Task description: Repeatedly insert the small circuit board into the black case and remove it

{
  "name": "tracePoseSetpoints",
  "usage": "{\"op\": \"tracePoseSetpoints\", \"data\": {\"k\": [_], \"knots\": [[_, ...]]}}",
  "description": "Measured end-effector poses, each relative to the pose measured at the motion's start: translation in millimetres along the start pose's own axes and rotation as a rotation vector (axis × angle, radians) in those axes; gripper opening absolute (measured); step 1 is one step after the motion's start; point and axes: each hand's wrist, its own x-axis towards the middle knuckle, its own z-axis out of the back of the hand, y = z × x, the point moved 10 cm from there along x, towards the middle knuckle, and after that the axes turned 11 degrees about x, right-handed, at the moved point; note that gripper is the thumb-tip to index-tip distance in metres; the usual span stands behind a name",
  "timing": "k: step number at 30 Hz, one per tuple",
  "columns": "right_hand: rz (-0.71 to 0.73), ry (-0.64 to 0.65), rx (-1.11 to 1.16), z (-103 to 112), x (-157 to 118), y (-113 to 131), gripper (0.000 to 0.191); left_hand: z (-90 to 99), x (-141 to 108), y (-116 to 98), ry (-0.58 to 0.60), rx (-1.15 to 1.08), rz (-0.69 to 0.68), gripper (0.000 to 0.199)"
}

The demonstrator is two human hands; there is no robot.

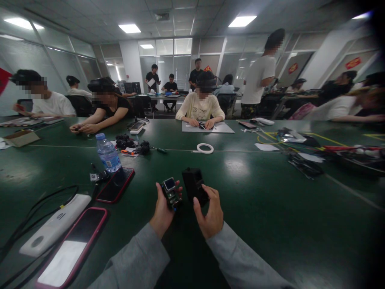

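My left hand (162,212) is wrapped round a small circuit board (173,198) with a little screen (169,184) at its top end. Its components face up, and my fingers show along its right side. Close by on the right, my right hand (212,210) grips a black plastic case (194,184) between thumb and fingers. The case is tilted and has a dark rectangular opening near its top. Board and case are held apart above the green table (255,241).
Left of my hands lie a red-edged phone (116,185), a pink-edged phone (73,247) and a white device (55,224) with black cables. Beyond them stand a water bottle (108,154) and black cable bundles (132,144). A white tape ring (205,148) lies ahead. A person (200,106) sits opposite.
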Motion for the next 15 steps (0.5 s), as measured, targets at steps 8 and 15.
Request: {"op": "tracePoseSetpoints", "data": {"k": [8,15], "knots": [[-0.125,0.148,-0.293,-4,8,-55,0.038,-9.8,-3,-9,0.113,-0.027,0.045,0.047],[-0.143,0.323,-0.425,-23,-3,-59,0.034,-6.9,0,-14,0.159,-0.042,0.042,0.046]]}}
